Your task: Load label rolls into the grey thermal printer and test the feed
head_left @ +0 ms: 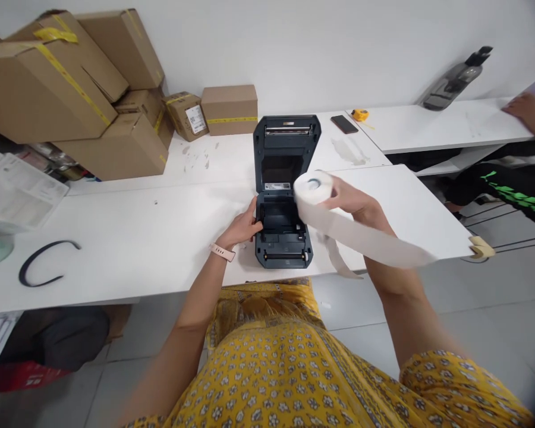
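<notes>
A dark label printer (pixel 284 246) stands on the white table with its lid (pixel 287 142) raised, showing the hollow inside. My left hand (pixel 243 229), with a pink band at the wrist, grips the printer's left side, thumb over the edge. My right hand (pixel 348 196) is closed round a white label roll (pixel 312 189), held at the upper right of the printer's opening. From the roll a long loose strip (pixel 374 242) trails to the right, slightly blurred. Another pale strip (pixel 339 260) hangs below it over the table's front edge.
Cardboard boxes (pixel 116 145) are piled at the back left, with a small box (pixel 230 110) beside them. A black headband (pixel 27 267) lies at the left. Behind the printer at right are a phone (pixel 344 124), tape measure (pixel 360 115) and bottle (pixel 453 83). Another person's hand (pixel 526 110) rests far right.
</notes>
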`<state>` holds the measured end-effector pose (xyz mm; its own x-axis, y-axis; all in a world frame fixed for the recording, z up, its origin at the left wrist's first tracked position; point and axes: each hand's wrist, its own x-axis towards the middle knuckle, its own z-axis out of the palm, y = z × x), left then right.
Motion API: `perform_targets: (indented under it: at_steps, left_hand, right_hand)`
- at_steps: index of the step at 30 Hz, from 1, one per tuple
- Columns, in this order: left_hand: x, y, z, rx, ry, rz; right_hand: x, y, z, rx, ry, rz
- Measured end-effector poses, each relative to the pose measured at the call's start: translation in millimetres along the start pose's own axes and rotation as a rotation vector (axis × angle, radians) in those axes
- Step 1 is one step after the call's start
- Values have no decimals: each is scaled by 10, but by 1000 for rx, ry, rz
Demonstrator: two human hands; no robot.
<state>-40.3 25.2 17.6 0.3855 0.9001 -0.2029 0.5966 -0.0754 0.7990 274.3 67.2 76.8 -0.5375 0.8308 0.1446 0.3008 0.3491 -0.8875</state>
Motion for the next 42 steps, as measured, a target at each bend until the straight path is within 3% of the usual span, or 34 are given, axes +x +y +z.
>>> perform_targets:
  at_steps: [3, 6, 14, 17, 19, 21, 22, 26, 27, 30, 33, 36, 39, 42]
  left_hand:
    - [-4, 2, -5, -11, -12, -4]
    - [-6, 5, -11, -26, -19, -1]
    - [-10, 0, -15, -27, -33, 0]
    - [-10, -8, -11, -36, -24, 5]
    - [-9, -14, -6, -48, -17, 10]
    - [-9, -20, -1, -63, -13, 11]
    - [-9, -23, 2, -69, -13, 12]
    - [-8, -30, 7, -64, -12, 15]
    - [-8, -29, 8, -61, -5, 13]
    - [-23, -20, 21, -64, 10, -4]
    - [-79, -26, 78, -96, 43, -34]
    - [-177, -78, 193, -109, 226, -46]
    - [-316, -124, 310, -194, 631, 13]
    - [-492, -46, 355, -238, 967, 202]
  right_hand:
    - [271, -303, 255, -239, -281, -14]
    - [435, -409, 467, -497, -410, 4]
    - [626, -98, 790, -810, -471, 185]
    - [644, -30, 838, -822, -466, 212]
    - [605, -90, 789, -733, -435, 151]
    - [546, -239, 675, -543, -338, 6]
    - [525, -333, 600, -441, -224, -86]
    - [636, -618, 256, -264, 519, -356]
    - [713, -631, 176, -267, 643, -383]
    - [924, -574, 14, -259, 661, -361]
    - [882, -556, 50, -252, 620, -291]
    - [497, -615, 296, -255, 703, -365]
    - [-57, -562, 668, -249, 739, -451]
    - [-540, -343, 1051, -235, 645, -419]
